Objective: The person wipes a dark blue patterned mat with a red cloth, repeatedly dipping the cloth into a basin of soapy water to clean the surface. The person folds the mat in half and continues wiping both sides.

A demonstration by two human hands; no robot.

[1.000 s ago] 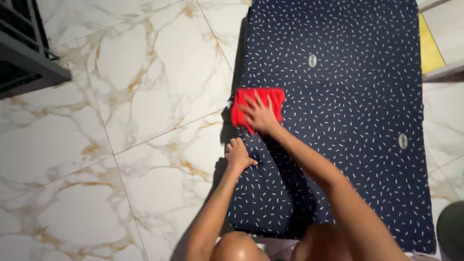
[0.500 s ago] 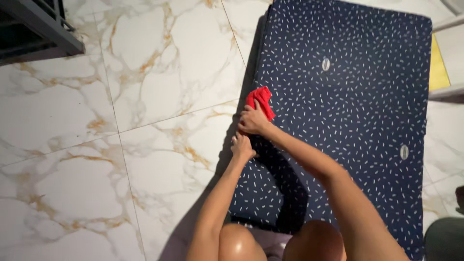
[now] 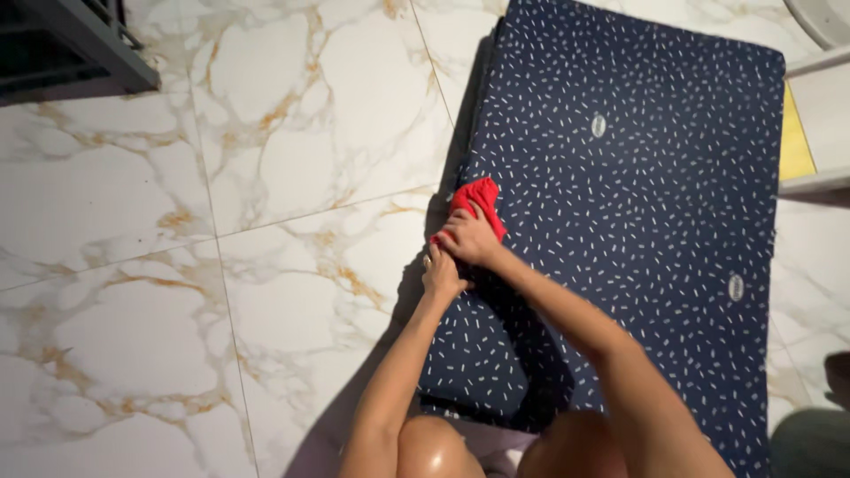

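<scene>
Nearest the camera: bare knees (image 3: 496, 447) at the bottom edge, two bare forearms extending up and away from them.

Left hand (image 3: 442, 273): pressed flat, fingers close together, at the left edge of the dark blue mat (image 3: 637, 221), just below the red cloth; holding nothing visible, a ring on one finger.

Right hand (image 3: 470, 237): laid on top of the red cloth (image 3: 478, 199), fingers curled down over its near end, pinning it against the mat; touching the left hand at the knuckles.

Red cloth: folded into a small, narrow bundle, lying on the mat at its left edge, roughly halfway along the mat's length, far end showing beyond the right hand's fingers.

Dark blue mat: thick, rectangular, speckled with short white dashes, laid flat on the floor and running away from the knees toward the top of the view; two small pale oval patches on its surface, one far, one near the right side.

Marble floor (image 3: 221, 221): white tiles with gold-brown veins, left of the mat.

Farther off: a dark metal frame (image 3: 80, 44) in the top left corner; a yellow panel (image 3: 794, 142) beside white edging at the mat's far right.
</scene>
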